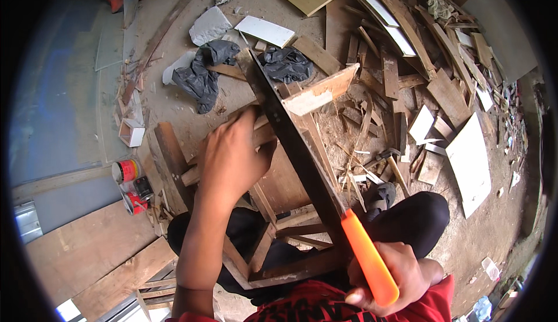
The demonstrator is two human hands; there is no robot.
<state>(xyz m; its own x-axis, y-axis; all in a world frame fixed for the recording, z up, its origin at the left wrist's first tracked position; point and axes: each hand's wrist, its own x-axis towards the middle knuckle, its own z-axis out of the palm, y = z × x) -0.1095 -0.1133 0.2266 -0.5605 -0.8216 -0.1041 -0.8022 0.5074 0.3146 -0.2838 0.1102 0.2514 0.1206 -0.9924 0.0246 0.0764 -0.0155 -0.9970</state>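
Observation:
My right hand (394, 272), at the lower right, is closed around the orange handle (369, 258) of a handsaw. Its long dark blade (296, 139) runs up and to the left, passing over a wooden frame (237, 264) that stands between my legs. My left hand (232, 150) has its fingers wrapped over a wooden bar near the frame's top, left of the blade; the fingertips are partly hidden. A short board (322, 91) with a pale, worn face sits across the frame's far end, right of the blade. Whether the teeth touch wood I cannot tell.
Black plastic bags (200, 77) and a white board (264, 31) lie beyond the frame. Scrap planks (447, 95) are heaped at the right, with a hammer (394, 168) nearer. Tins (125, 171) stand at the left beside a wide plywood sheet (87, 246).

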